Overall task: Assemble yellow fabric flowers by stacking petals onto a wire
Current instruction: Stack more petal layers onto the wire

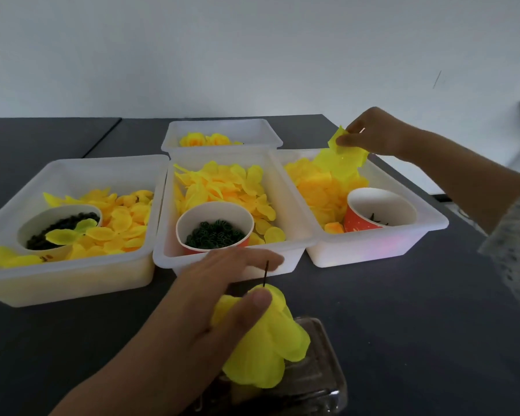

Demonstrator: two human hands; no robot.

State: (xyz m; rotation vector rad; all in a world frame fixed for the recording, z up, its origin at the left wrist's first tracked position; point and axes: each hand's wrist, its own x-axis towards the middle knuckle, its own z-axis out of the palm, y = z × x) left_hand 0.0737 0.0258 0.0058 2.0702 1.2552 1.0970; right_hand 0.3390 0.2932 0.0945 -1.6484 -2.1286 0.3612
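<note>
- head view, landmark taken as the middle bin (282,187), a white plastic tub on a dark table (418,310).
- left hand (222,298) just in front of the middle bin; thumb pressed on the top of a half-built yellow flower (267,340), the other fingers stretched out behind it toward the bin's front wall. grip: holding the flower between thumb and fingers.
- thin dark wire (266,273) sticks up out of the flower's top, just past the thumb tip.
- flower hangs over a clear plastic container (321,379) lying nearer than the middle bin; contact between the two cannot be told.
- right hand (373,133) raised behind and to the right of the middle bin, pinching a yellow petal piece (342,157) between thumb and fingertips, above the right bin (427,223).
- right bin, touching the middle bin's right side: loose yellow petals and an orange paper cup (370,217) with a few dark bits inside.
- middle bin holds loose yellow petals and a paper cup of small dark green rings (213,232).
- left bin (72,172), against the middle bin's left side: petals and a cup of dark pieces (57,229), one petal lying across it.
- smaller rear bin (252,127), directly behind the middle bin, holds finished yellow flowers (206,140).
</note>
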